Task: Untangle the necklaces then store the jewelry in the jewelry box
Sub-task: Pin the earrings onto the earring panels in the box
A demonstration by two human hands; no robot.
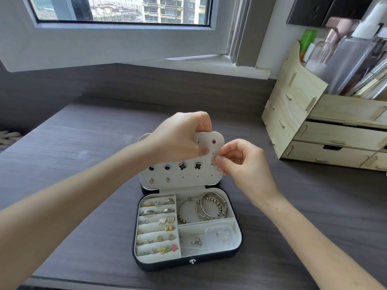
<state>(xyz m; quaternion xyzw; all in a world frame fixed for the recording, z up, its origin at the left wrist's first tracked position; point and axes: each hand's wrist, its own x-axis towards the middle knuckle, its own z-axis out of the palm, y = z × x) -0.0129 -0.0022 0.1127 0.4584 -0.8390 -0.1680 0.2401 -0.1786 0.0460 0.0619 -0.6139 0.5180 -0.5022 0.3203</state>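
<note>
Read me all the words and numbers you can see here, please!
No words or numbers can be read anywhere.
Jewelry box: no label, just a plain metal clasp.
Earring panel: only earrings and holes.
Bottles in the wooden organizer: too blurred to read any print.

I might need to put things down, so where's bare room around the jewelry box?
The widest bare patch is the desk left of the jewelry box. A smaller one lies right of the box, before the wooden organizer. Inside, the ring rows and bangles are crowded. The left hand and right hand pinch the earring panel above.
</note>
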